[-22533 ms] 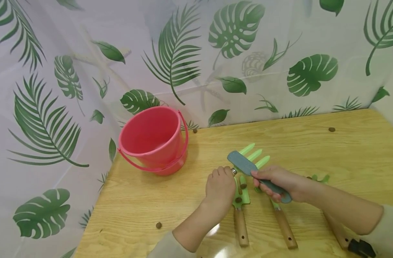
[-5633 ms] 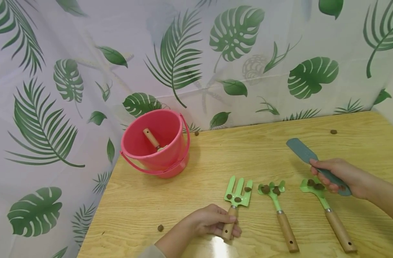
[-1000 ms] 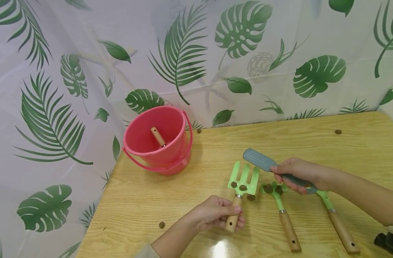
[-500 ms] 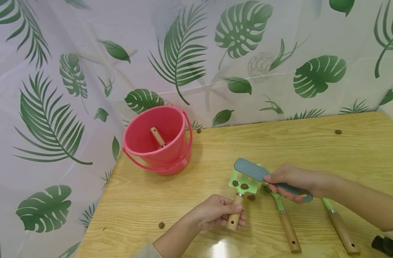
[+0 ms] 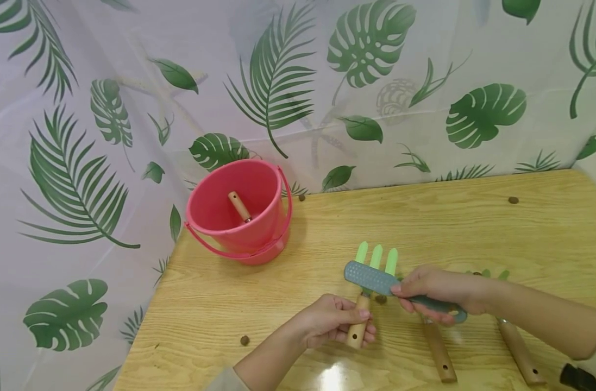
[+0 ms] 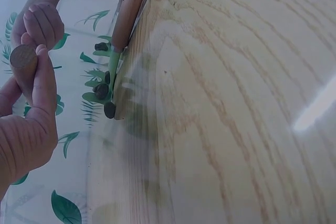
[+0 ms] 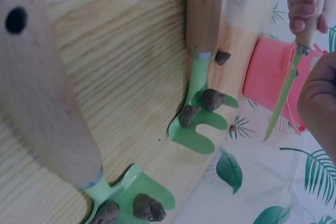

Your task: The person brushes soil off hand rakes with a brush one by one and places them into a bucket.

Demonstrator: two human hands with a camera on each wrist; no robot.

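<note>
Green-tined and wooden-handled, a garden fork (image 5: pixel 377 256) is held by its handle above the table (image 5: pixel 200 320) in the curled fingers of the left hand (image 5: pixel 331 323). The right hand (image 5: pixel 432 293) grips a grey-blue scraper (image 5: pixel 370 278), its blade crossing in front of the fork's head. Two hand tools (image 5: pixel 439 352) bearing brown lumps (image 7: pixel 149 208) lie to the right; a pink bucket (image 5: pixel 249 241) with a wooden-handled tool (image 5: pixel 239 206) inside stands back left.

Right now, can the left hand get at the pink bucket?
Likely yes: nothing visible stands between the left hand and the pink bucket, though that hand grips the green fork.
</note>
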